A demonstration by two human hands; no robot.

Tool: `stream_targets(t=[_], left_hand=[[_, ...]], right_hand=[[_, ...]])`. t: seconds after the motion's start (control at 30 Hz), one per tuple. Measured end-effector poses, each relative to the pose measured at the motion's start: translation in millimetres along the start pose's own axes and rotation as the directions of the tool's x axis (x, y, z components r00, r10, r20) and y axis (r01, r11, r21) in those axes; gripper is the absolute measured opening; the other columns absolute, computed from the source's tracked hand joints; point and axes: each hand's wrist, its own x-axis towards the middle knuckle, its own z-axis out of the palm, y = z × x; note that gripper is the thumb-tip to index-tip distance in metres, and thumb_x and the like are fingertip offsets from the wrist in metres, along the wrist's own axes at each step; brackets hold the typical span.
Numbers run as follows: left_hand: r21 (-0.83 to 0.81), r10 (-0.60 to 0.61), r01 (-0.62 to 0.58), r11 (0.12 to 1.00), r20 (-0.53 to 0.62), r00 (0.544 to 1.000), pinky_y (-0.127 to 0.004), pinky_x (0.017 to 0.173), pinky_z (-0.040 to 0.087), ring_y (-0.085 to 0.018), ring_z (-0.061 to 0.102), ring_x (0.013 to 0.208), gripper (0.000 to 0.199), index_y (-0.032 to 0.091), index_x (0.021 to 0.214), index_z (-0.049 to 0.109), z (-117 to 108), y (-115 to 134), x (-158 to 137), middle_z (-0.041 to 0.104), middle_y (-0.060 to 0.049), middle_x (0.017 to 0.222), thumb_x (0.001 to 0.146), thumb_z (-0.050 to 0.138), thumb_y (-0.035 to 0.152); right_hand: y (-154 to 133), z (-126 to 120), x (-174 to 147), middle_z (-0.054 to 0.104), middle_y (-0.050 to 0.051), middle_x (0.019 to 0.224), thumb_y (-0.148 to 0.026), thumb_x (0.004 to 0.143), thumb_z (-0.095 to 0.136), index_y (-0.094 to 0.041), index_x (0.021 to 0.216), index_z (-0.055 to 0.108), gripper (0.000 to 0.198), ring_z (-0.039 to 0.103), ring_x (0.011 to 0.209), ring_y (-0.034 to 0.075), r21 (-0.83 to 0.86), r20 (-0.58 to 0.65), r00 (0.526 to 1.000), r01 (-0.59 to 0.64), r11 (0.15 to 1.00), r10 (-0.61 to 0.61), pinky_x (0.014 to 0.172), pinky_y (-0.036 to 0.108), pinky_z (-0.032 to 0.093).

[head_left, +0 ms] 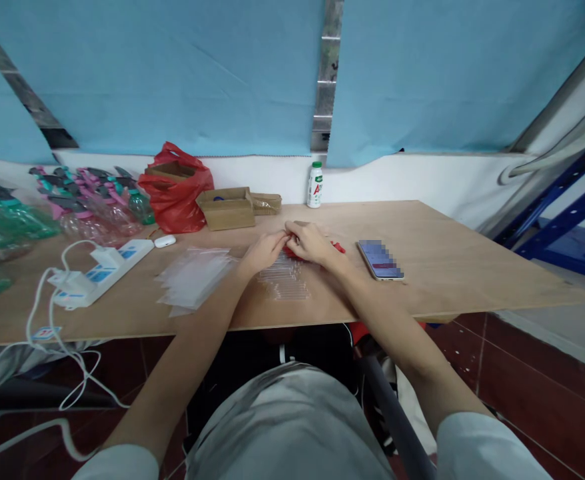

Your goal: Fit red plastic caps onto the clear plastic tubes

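Observation:
My left hand [265,250] and my right hand [310,241] meet over the middle of the table, fingertips pressed together. Both are closed; whatever lies between the fingers is too small or too hidden to name. Just below them several thin clear sticks or tubes [286,283] lie side by side in a row. Small red pieces [338,247] show to the right of my right hand, and some red also shows under the fingers. A fanned stack of clear plastic bags [195,279] lies left of my left forearm.
On the wooden table [452,267] rest a phone [380,260], a white bottle [315,187], an open cardboard box [227,210] and a red plastic bag [177,200]. At the left are a power strip [103,275] with white cables and several spray bottles [97,207].

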Motion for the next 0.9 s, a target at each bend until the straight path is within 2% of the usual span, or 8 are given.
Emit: stream_targets(t=[0.1,0.23,0.4,0.6,0.77,0.9], left_hand=[[-0.019,-0.007,0.007,1.0,-0.002,1.0,-0.037,0.085,0.051,-0.028,0.072,0.096,0.043,0.024,0.116,0.073,0,0,-1,0.079,-0.01,0.106,0.113,0.036,0.045],[-0.037,-0.035,0.035,0.999,0.0,0.999,-0.035,0.08,0.049,-0.025,0.07,0.088,0.043,0.025,0.106,0.072,-1,1,-3,0.077,-0.007,0.095,0.113,0.037,0.048],[-0.007,-0.074,0.074,0.997,-0.044,0.996,-0.035,0.08,0.046,-0.025,0.07,0.09,0.047,0.025,0.107,0.072,-2,3,-6,0.076,-0.006,0.094,0.114,0.033,0.049],[0.008,-0.08,0.081,0.997,-0.097,0.992,-0.034,0.08,0.045,-0.024,0.069,0.088,0.036,0.027,0.116,0.072,-3,9,-7,0.078,-0.005,0.097,0.113,0.041,0.045],[-0.038,-0.078,0.075,0.996,-0.096,0.992,-0.032,0.071,0.04,-0.02,0.064,0.075,0.024,0.026,0.114,0.068,-2,10,-7,0.075,-0.001,0.089,0.108,0.052,0.042],[-0.031,-0.09,0.088,0.996,-0.062,0.994,-0.032,0.071,0.041,-0.02,0.063,0.073,0.022,0.025,0.116,0.066,-1,9,-8,0.071,0.0,0.081,0.108,0.051,0.041]], right_hand=[[1,-1,0,0.066,0.008,0.086,-0.017,0.091,0.048,-0.022,0.094,0.059,0.013,0.055,0.079,0.024,0.027,0.005,1.0,0.009,1.0,-0.009,0.076,0.033,0.038],[8,0,-3,0.066,0.006,0.085,-0.026,0.093,0.05,-0.021,0.097,0.061,0.012,0.056,0.078,0.023,0.111,-0.008,1.0,0.025,0.994,-0.024,0.076,0.032,0.04],[18,-5,-7,0.071,0.008,0.098,-0.034,0.092,0.056,-0.019,0.104,0.066,0.022,0.059,0.08,0.02,0.226,-0.018,1.0,-0.01,0.974,0.014,0.078,0.03,0.044],[20,-7,-10,0.073,0.003,0.083,-0.033,0.091,0.058,-0.018,0.111,0.069,0.027,0.061,0.073,0.018,0.263,-0.008,0.991,-0.126,0.957,0.133,0.075,0.028,0.044],[21,-2,-10,0.075,0.003,0.086,-0.033,0.092,0.059,-0.019,0.108,0.07,0.024,0.062,0.073,0.017,0.258,0.011,0.995,-0.099,0.961,0.099,0.075,0.027,0.044],[22,5,-9,0.076,0.004,0.086,-0.032,0.091,0.061,-0.019,0.102,0.07,0.019,0.064,0.074,0.017,0.236,-0.001,0.997,-0.072,0.969,0.075,0.076,0.026,0.044]])
